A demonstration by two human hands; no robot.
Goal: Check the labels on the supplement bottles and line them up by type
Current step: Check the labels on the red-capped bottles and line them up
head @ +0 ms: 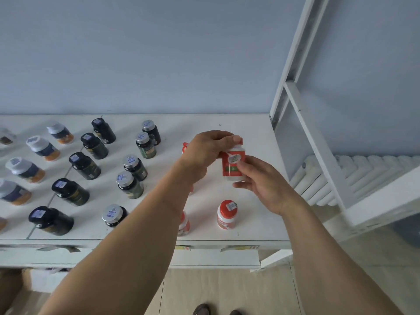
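White and pushed against a pale blue wall, the table (227,123) carries bottles in rows running away from the viewer. Toward nine o'clock stand white-capped bottles with orange bases (43,148), then black-capped dark bottles (85,165), then silver-capped dark ones (129,184). At centre, both hands lift a red-and-white bottle (233,165) above the table: the left hand (209,147) grips its cap from above, the right hand (261,180) curls round its base. Another red-capped bottle (227,214) stands below at six o'clock. A white metal frame (318,137) rises at three o'clock.
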